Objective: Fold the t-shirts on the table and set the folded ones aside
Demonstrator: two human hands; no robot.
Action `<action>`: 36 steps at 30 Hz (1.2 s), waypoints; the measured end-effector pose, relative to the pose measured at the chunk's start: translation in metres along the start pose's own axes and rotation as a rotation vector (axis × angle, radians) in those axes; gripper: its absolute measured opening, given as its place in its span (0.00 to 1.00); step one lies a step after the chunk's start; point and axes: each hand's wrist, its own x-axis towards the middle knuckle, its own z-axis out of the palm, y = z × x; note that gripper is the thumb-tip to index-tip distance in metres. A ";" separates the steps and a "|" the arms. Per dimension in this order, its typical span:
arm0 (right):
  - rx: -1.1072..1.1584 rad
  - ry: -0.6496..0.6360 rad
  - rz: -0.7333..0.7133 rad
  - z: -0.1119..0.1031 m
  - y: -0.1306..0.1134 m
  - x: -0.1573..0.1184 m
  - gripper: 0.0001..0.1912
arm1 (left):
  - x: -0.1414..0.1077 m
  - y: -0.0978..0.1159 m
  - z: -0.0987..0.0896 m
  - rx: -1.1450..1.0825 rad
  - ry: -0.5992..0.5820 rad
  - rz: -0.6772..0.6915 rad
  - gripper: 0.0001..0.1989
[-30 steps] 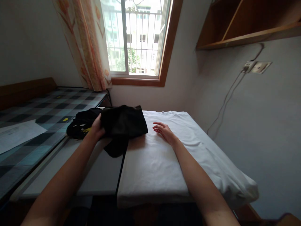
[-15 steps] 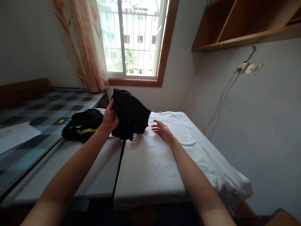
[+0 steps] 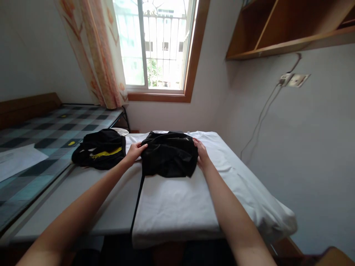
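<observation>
Your right hand's (image 3: 202, 152) fingers are partly hidden by the black cloth (image 3: 169, 157). The print on the paper (image 3: 20, 160) is too faint to read; the left edge cuts off the sheet. The top edge crops the window (image 3: 155, 48).

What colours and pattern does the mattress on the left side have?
The mattress is checked in black, grey and pale blue, in the head view.

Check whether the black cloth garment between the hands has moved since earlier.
Yes, rightward: the black cloth garment now extends past the lower right corner of the brown wooden window frame.
</observation>
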 end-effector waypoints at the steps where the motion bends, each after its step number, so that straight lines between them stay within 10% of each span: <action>1: -0.009 0.043 0.015 0.001 0.002 -0.001 0.28 | -0.004 -0.006 -0.005 0.023 0.004 -0.008 0.22; 20: -0.349 0.251 -0.114 -0.004 0.021 0.009 0.24 | -0.011 -0.018 -0.043 0.741 0.413 0.505 0.09; 29: -0.355 0.208 -0.101 -0.004 0.020 0.009 0.24 | -0.027 -0.028 -0.020 1.050 -0.087 0.512 0.18; 36: -0.327 0.174 -0.089 -0.002 0.020 0.008 0.24 | -0.026 -0.042 -0.021 1.149 -0.197 0.412 0.21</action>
